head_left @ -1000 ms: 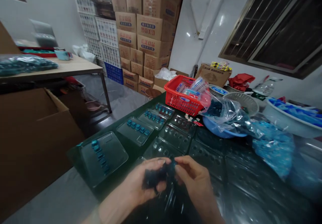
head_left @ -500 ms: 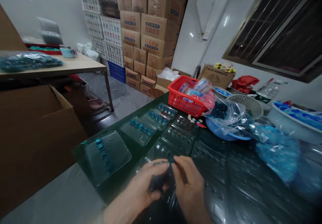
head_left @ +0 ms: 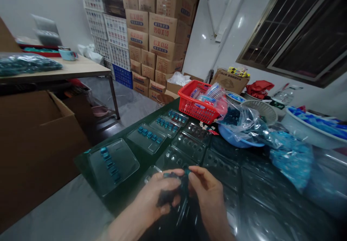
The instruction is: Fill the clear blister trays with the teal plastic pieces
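Dark bundle [head_left: 166, 197] of small pieces, blurred, held above the surface [head_left: 147, 162] in the curled left hand [head_left: 154, 194]. The right hand [head_left: 208, 196] faces it, thumb and forefinger narrowed to a pinch on a small blue-green piece [head_left: 187, 172], right beside the left thumb. Compared with 1 second ago, the left fingers cover more of the bundle; the hands stay close together. To the left, 4 clear trays [head_left: 125, 158] each hold a row of blue-green blocks [head_left: 149, 134], and these rows look unchanged. That suggests the work is going on between the fingertips, with nothing newly set down. Further clear trays [head_left: 187, 145] lie beyond the hands, and a red basket [head_left: 197, 111] stands behind them.
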{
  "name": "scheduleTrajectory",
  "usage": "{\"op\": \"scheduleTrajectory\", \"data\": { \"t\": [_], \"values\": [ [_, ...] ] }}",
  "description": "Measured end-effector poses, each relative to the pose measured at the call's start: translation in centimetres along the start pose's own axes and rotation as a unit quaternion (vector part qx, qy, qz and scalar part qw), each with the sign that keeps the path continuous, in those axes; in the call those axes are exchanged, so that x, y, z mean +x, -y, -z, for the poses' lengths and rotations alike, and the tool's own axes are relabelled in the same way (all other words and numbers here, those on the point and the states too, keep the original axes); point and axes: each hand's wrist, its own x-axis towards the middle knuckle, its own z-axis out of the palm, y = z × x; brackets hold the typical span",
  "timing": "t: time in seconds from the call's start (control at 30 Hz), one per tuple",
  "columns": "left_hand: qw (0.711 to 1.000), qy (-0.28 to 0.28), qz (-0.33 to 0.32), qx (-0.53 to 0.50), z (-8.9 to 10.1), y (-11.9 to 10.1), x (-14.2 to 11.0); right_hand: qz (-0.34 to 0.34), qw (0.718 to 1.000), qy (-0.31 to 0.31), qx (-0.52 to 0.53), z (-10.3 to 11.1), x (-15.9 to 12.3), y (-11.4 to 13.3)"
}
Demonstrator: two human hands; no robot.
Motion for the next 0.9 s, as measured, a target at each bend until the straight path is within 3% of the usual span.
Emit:
{"op": "scheduleTrajectory", "data": {
  "t": [0.3, 0.5, 0.63, 0.73, 0.83, 0.9],
  "values": [
    [0.998, 0.016, 0.001, 0.067, -0.6, 0.1, -0.2, 0.014, 0.999, 0.020, -0.025, 0.1, -0.4, 0.0],
    [0.995, 0.078, 0.017, 0.063, 0.1, 0.7, 0.4, 0.013, 0.992, 0.123, -0.035, 1.4, 0.1, -0.9],
    [0.999, 0.035, 0.029, -0.005, 1.3, 1.1, 0.9, -0.003, 0.988, 0.148, -0.050, 1.9, 1.1, -0.8],
    [0.998, -0.017, 0.036, -0.042, 1.8, 0.6, 1.1, 0.023, 0.985, 0.136, -0.107, 2.4, 4.9, -0.3],
    [0.995, -0.039, 0.049, -0.071, 2.2, -0.4, 1.1, 0.096, 0.965, 0.053, -0.238, 3.0, 11.9, -0.6],
    [0.995, -0.042, 0.038, -0.085, 2.6, -0.7, 1.2, 0.110, 0.954, 0.031, -0.276, 3.1, 17.3, -1.3]
  ]
}}
